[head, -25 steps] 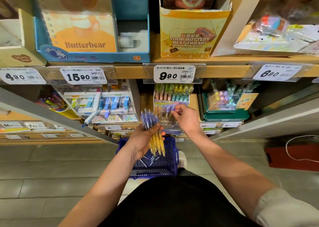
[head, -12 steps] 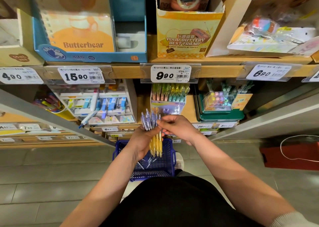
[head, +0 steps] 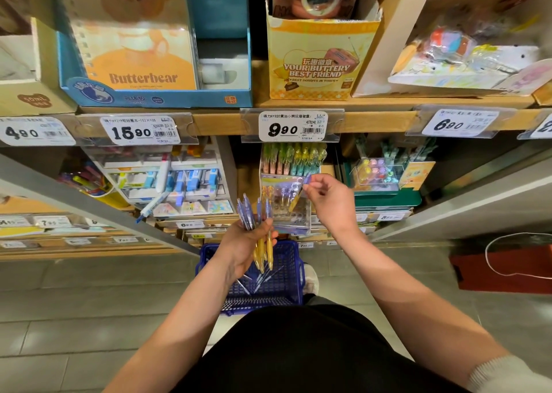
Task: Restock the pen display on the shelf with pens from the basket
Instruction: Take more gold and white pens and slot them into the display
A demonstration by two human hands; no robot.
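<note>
My left hand (head: 243,248) grips a bunch of pens (head: 260,228) with yellow barrels and purple caps, held upright over the blue basket (head: 286,285). My right hand (head: 327,198) pinches a single pen (head: 300,194) of the same kind, tilted, its lower end at the clear pen display (head: 291,210) on the lower shelf. Behind the display's open slots stand rows of green and yellow pens (head: 294,158). A few loose pens (head: 260,279) lie in the basket.
The wooden upper shelf edge (head: 215,122) carries price tags such as 9.90 (head: 291,127). Left of the display is a rack of blue and white stationery (head: 179,180); right of it a green display stand (head: 388,195). A red bag (head: 507,270) sits on the tiled floor.
My right hand took one pen from the bunch and carried it up and right to the display. The left hand with the bunch stayed about where it was.
</note>
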